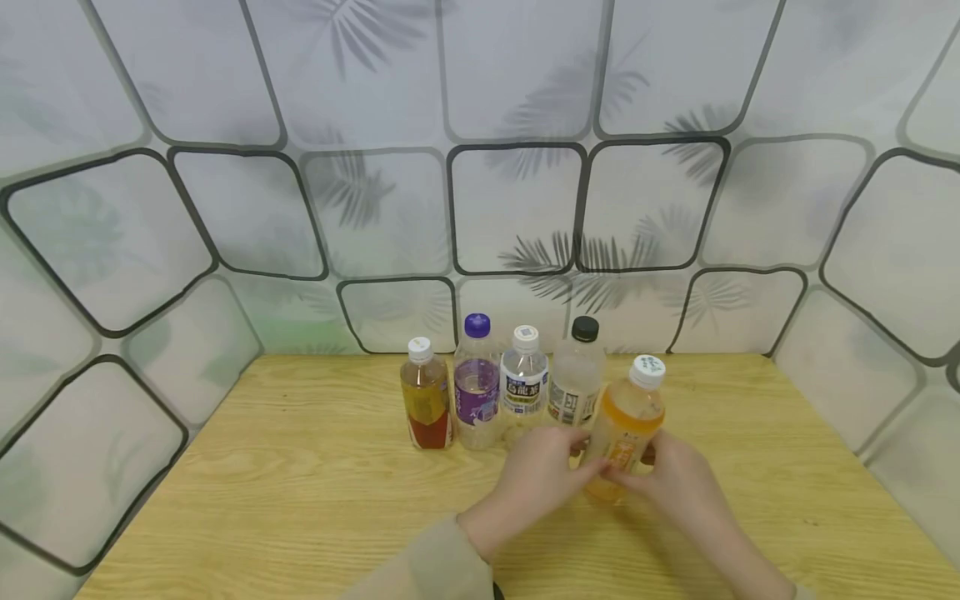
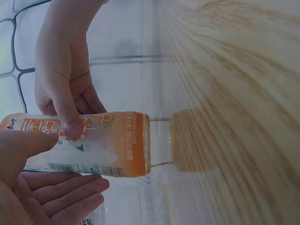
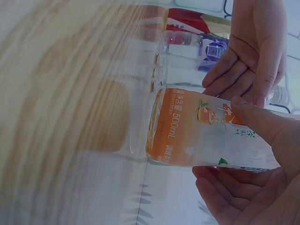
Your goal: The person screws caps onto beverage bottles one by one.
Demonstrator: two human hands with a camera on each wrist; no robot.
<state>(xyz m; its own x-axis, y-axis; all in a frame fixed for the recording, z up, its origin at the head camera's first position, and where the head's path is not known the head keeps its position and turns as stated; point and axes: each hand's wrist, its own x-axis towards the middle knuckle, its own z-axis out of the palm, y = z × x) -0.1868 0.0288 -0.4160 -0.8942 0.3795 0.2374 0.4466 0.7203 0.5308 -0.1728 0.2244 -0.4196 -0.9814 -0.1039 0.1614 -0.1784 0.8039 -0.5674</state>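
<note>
A clear plastic drink bottle (image 1: 630,417) with an orange-and-white label and a white cap is held between both hands, leaning slightly to the right. My left hand (image 1: 542,471) grips its left side, with the thumb across the label and the fingers behind. From the right, my right hand (image 1: 675,479) holds it the same way, the two thumbs close together on the front. In the left wrist view, a gap shows between the bottle's base (image 2: 147,145) and its reflection in the tabletop. "500mL" is readable on the label (image 3: 173,122) in the right wrist view.
Left of the held bottle stand a black-capped bottle (image 1: 576,379), a white-capped clear bottle (image 1: 525,379), a purple-capped bottle (image 1: 477,392) and a white-capped bottle of reddish-brown drink (image 1: 426,400), in a row. The wooden table (image 1: 300,500) meets patterned walls (image 1: 517,208).
</note>
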